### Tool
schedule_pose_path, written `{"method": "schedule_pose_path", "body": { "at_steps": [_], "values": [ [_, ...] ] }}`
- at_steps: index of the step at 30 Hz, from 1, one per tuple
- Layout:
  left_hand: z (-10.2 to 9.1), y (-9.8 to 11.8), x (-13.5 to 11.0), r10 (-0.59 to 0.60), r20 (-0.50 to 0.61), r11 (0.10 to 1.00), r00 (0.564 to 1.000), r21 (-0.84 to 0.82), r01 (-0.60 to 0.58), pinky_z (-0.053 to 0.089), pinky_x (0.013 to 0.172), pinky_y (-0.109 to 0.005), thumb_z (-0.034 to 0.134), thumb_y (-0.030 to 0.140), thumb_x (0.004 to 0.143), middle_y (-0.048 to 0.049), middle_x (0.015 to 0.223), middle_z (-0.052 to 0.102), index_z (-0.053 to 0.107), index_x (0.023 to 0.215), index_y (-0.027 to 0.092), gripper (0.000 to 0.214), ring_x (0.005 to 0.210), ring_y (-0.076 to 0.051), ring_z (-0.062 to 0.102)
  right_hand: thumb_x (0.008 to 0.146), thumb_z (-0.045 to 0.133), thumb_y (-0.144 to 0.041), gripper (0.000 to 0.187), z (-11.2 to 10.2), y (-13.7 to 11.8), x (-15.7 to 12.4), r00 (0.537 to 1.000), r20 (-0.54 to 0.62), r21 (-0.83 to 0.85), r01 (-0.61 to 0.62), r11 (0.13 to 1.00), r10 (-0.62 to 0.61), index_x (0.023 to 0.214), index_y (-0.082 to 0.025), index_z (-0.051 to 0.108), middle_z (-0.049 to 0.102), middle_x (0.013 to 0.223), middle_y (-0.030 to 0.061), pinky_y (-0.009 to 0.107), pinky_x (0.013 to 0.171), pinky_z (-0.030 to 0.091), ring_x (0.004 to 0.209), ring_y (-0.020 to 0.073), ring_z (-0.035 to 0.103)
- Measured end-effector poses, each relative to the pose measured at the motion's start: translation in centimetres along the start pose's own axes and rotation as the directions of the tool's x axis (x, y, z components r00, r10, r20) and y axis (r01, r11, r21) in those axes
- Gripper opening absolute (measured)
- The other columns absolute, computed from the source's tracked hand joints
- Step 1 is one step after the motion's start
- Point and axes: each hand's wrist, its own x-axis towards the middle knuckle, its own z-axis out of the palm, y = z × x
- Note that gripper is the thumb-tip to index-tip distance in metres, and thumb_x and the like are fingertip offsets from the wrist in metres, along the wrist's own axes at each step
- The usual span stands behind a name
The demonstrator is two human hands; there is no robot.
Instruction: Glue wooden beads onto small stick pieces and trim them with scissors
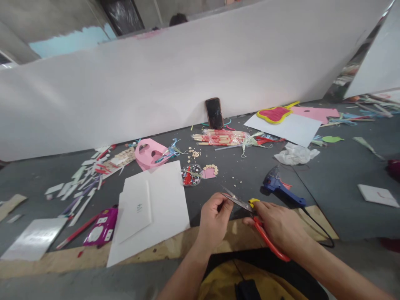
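In the head view, we look down on a dark grey desk [250, 164]. The right hand [276, 221] grips metal scissors with red and yellow handles [258, 226] over its near edge, blades slightly parted. The left hand [215, 216] curls beside the blades; we cannot tell whether it pinches anything. A blue plastic glue gun [283, 191] lies to the right.

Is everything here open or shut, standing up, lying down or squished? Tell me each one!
Scissors: blades slightly open, held in the right hand
Left hand: fingers pinched together by the blades
Phone: propped upright, screen dark
Glue gun: lying down
Tissue: crumpled
Sticks: bundled in clear plastic, lying down
Purple packet: lying down; can't tell if opened
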Motion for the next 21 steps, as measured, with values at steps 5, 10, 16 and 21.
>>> {"method": "schedule_pose_path", "body": {
  "at_steps": [5,10,16,21],
  "values": [
    [0.6,0.1,0.0,0.156,-0.048,0.983,0.987,0.105,-0.150,0.040,0.065,-0.024,0.044,0.030,0.091,-0.0025,0.075,0.056,0.058,0.078,0.018,0.023,0.070,-0.014,0.052,0.093,0.034,-0.049,0.037,-0.3,0.0,0.2,0.997,0.062,0.066,-0.059,0.996,0.055,0.073,-0.022,0.049,0.067,0.065,0.0059,0.028,0.051,0.035,0.056,0.0199,0.063],
    [0.8,0.0,0.2,0.270,-0.092,0.952,0.958,0.173,-0.252,0.041,0.072,-0.025,0.043,0.024,0.091,-0.0036,0.081,0.057,0.057,0.082,0.019,0.018,0.078,-0.016,0.054,0.091,0.038,-0.045,0.033,-0.8,-0.2,0.5,0.972,0.213,0.187,-0.136,0.973,0.094,0.071,-0.022,0.051,0.068,0.065,0.0056,0.026,0.051,0.034,0.057,0.0189,0.063],
    [0.7,0.0,0.4,0.290,-0.089,0.940,0.953,0.211,-0.266,0.040,0.071,-0.025,0.042,0.023,0.092,-0.0034,0.079,0.056,0.057,0.081,0.019,0.018,0.076,-0.016,0.052,0.090,0.035,-0.046,0.037,-1.6,-0.8,0.8,0.931,0.333,0.257,-0.239,0.936,0.147,0.067,-0.022,0.051,0.067,0.065,0.0074,0.027,0.051,0.034,0.056,0.0192,0.062],
    [0.6,-0.2,0.5,0.267,-0.084,0.942,0.960,0.232,-0.241,0.040,0.069,-0.026,0.041,0.025,0.092,-0.0033,0.077,0.056,0.057,0.081,0.019,0.021,0.075,-0.016,0.052,0.090,0.034,-0.050,0.043,-2.0,-1.0,1.0,0.926,0.346,0.289,-0.256,0.922,0.148,0.061,-0.022,0.049,0.064,0.059,0.0058,0.025,0.047,0.031,0.050,0.0164,0.056]
  ]
}}
